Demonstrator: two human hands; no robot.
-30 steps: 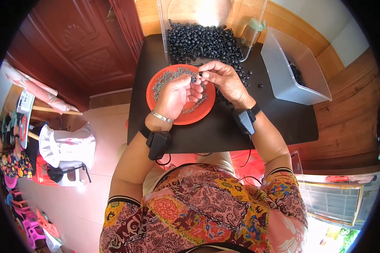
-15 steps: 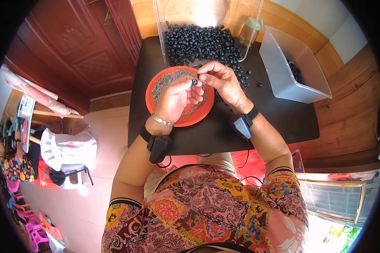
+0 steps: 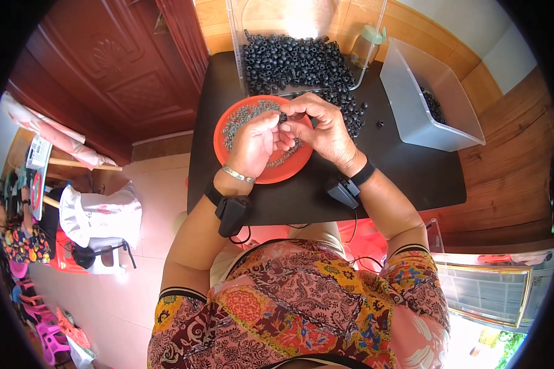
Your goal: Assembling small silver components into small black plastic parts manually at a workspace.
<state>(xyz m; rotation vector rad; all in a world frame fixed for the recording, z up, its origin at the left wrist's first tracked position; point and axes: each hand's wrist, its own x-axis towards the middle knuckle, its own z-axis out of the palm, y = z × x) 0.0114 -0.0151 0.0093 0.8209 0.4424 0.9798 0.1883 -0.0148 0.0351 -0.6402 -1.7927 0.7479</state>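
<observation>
My left hand (image 3: 257,139) and my right hand (image 3: 319,125) meet fingertip to fingertip over an orange plate (image 3: 229,154) that holds several small grey parts (image 3: 239,117). Between the fingertips sits a small black ring-shaped piece (image 3: 284,117), pinched from both sides. Beyond the plate, a heap of the same black ring pieces (image 3: 292,58) spills from a clear open-fronted box (image 3: 240,43) onto the black table (image 3: 406,175). Each wrist carries a black strapped device; the left one also has a silver bangle.
A grey plastic bin (image 3: 412,120) with a few black pieces inside stands at the table's right. A pale green bottle (image 3: 368,43) is behind the heap. A white plastic chair (image 3: 98,215) with bags and a seated person (image 3: 18,237) are on the left.
My hands have stayed together over the plate, with only small finger movements around the black piece. The view has shifted slightly.
</observation>
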